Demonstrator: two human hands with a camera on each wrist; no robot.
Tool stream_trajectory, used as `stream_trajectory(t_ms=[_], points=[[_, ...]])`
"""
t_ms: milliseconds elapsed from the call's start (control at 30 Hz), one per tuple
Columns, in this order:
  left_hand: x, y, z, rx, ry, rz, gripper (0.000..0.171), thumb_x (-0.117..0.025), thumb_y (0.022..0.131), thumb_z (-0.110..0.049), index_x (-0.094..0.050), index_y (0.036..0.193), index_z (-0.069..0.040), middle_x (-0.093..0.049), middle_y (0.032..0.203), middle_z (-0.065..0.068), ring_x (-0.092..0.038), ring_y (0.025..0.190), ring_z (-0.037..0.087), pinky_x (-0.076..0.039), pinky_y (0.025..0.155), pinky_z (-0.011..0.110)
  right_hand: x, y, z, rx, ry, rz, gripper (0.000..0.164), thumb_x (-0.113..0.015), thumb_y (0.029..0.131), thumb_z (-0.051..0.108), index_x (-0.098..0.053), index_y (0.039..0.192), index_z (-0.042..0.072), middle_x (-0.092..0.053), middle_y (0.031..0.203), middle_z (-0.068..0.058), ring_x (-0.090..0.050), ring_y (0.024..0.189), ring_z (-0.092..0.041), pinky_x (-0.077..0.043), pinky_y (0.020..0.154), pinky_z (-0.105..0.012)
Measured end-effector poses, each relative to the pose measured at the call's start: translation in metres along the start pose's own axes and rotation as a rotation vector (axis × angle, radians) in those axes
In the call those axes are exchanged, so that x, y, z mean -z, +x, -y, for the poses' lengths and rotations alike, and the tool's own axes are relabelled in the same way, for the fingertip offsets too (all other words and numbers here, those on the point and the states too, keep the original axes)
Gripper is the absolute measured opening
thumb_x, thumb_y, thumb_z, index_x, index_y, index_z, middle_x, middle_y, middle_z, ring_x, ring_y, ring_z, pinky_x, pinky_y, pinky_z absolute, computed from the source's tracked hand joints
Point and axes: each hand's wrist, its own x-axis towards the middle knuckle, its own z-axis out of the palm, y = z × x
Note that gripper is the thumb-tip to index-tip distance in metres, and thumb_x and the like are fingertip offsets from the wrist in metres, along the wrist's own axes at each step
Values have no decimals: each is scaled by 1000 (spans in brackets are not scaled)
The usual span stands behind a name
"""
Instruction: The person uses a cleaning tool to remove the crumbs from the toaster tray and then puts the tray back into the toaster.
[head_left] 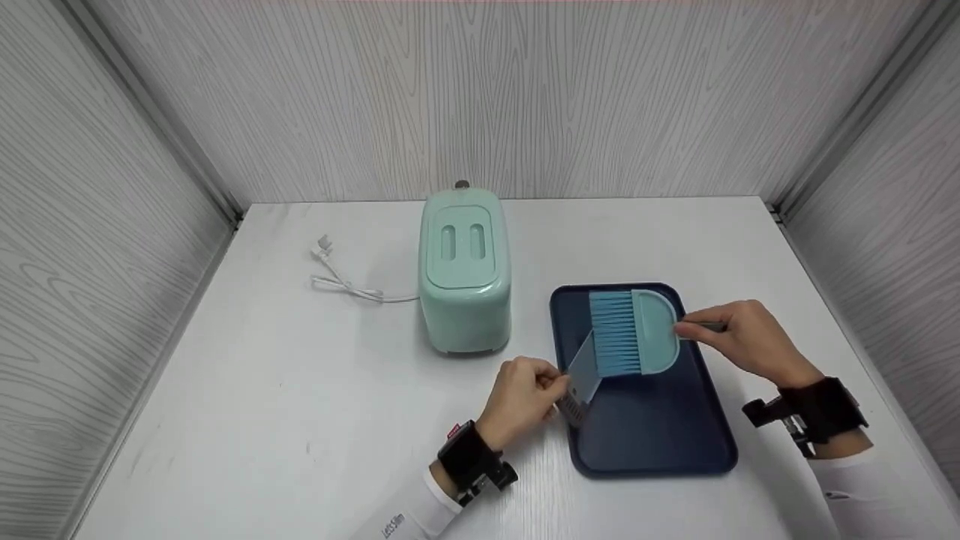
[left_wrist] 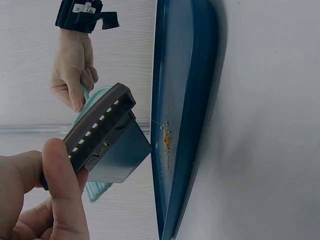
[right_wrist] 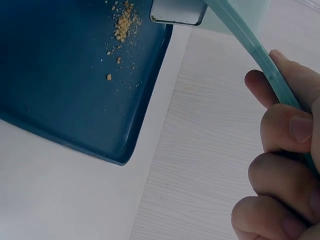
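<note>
My left hand (head_left: 523, 397) pinches the dark slotted end of a thin metal crumb tray (head_left: 586, 371), tilted above a navy serving tray (head_left: 652, 439). My right hand (head_left: 750, 341) grips the handle of a small teal brush (head_left: 657, 332), its blue bristles pointing left. The bristles overlap the crumb tray's upper part in the head view; whether they touch it I cannot tell. Yellow-brown crumbs (left_wrist: 166, 142) lie scattered on the navy tray, seen in both wrist views. The crumb tray's inner face is partly hidden by the brush.
A mint-green toaster (head_left: 463, 315) with two lid slots stands left of the navy tray. Its white cord and plug (head_left: 345, 285) lie on the white table (head_left: 247, 420). Grey wood-grain panels (head_left: 600, 97) enclose the back and both sides.
</note>
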Motion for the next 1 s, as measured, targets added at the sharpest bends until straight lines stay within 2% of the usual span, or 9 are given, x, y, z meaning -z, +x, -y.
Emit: stream_trajectory(t_ms=[200,433,567,867,1000], points=[[0,1,1,-1,7,-5,16,-67,90,-16,-75,82,-5,-71,64,8,-56,42,1,-48,41,19,3,1,-4,-18,-31,-29,24,-72,86,41,-79,97,21,-78,91,1,-65,78,6,-48,67,-10],[1,0,1,-4,-3,-10,15,-67,90,-16,-75,81,-6,-71,64,9,-57,42,3,-47,41,19,6,0,-8,-38,-73,-62,28,-71,86,41,-79,97,16,-78,93,-5,-72,80,-19,-51,64,-17],[1,0,1,-8,7,-13,15,-67,90,-15,-75,81,-7,-71,63,7,-56,41,2,-47,41,19,8,-1,-10,-58,-88,-77,30,-71,87,41,-79,98,14,-77,93,-7,-72,81,-29,-51,63,-18],[1,0,0,13,17,-26,16,-67,88,-14,-74,76,-8,-68,59,3,-53,40,0,-46,40,18,12,-4,-14,-81,-129,-114,32,-70,87,41,-79,98,12,-77,93,-10,-72,82,-32,-50,61,-24],[1,0,0,18,9,-35,15,-67,88,-14,-74,76,-8,-68,59,3,-53,40,0,-46,40,19,14,-6,-16,-81,-134,-142,31,-71,87,40,-79,98,12,-77,92,-10,-72,82,-32,-48,61,-19]])
